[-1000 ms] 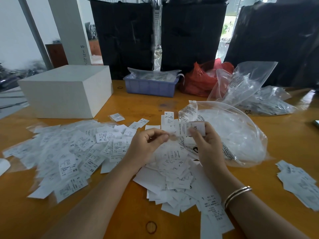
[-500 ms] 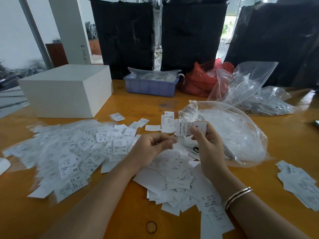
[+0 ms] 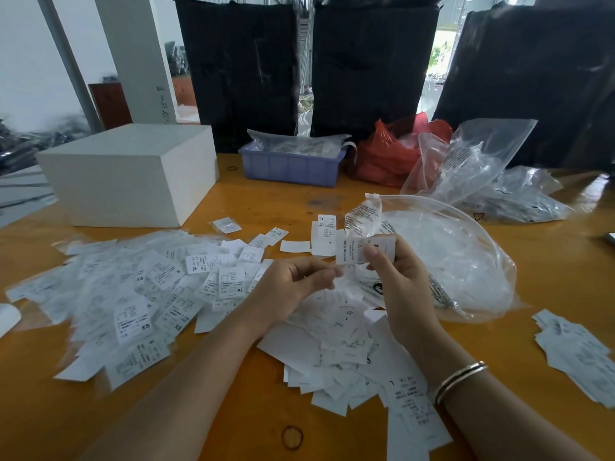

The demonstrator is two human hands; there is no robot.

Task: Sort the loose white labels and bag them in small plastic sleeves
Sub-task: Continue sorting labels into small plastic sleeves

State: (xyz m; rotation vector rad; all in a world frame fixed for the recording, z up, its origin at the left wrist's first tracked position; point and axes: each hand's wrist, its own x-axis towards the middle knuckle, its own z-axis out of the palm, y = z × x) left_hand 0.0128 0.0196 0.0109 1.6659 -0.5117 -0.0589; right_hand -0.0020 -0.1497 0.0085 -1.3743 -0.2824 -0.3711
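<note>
Head view: a small stack of white labels is held upright in the right hand, pinched between thumb and fingers above the wooden table. "MADE IN CHINA" is printed on the front label. The left hand is positioned just beside it, fingers curled inward with fingertips drawn together; whether a thin sleeve is pinched there cannot be told. A loose pile of labels is spread on the table beneath both hands. A wider spread of sleeved labels, marked XS, S, L and XL, is located to the left. A large clear plastic bag lies open just behind the right hand. A further small heap of labels is placed at the right edge. A white box, a blue tray and a red bag stand at the far side. Bangles are worn on the right wrist.
</note>
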